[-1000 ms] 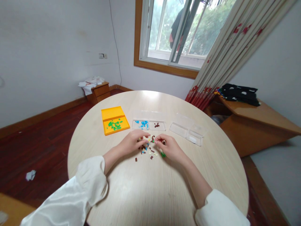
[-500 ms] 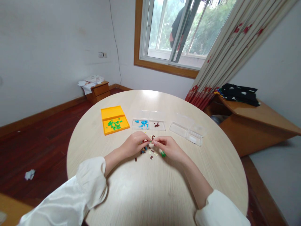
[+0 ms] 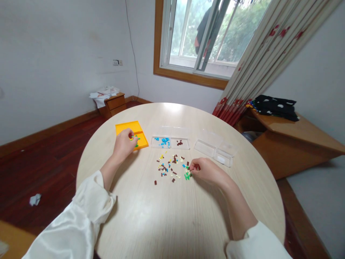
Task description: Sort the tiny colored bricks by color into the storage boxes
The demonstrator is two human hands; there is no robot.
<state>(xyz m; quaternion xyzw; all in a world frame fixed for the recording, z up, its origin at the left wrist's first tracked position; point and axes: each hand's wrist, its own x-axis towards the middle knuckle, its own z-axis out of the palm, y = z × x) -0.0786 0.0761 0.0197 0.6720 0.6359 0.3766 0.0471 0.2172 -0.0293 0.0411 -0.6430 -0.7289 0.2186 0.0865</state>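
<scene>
My left hand (image 3: 125, 144) is over the yellow box (image 3: 145, 141) of green pieces, its fingers pinched; what they hold, if anything, is too small to make out. At the right side of a loose scatter of small brown, cream, blue and yellow pieces (image 3: 174, 180), my right hand (image 3: 205, 170) is closed at the fingertips beside some green pieces (image 3: 187, 176). Whatever sits between those fingertips is too small to tell. Behind the scatter, a clear box (image 3: 170, 144) holds blue pieces on its left side and dark brown ones on its right.
Another clear box (image 3: 204, 149), open, lies at the back right of the round table (image 3: 161, 216). A window and a patterned curtain (image 3: 242, 64) are beyond. A wooden cabinet (image 3: 293, 144) with dark cloth stands to the right, and a small drawer unit (image 3: 115, 104) at the back left.
My left hand has gone from the middle of the table to the yellow box. My right hand has shifted slightly right to the green pieces. The scatter between them is now uncovered.
</scene>
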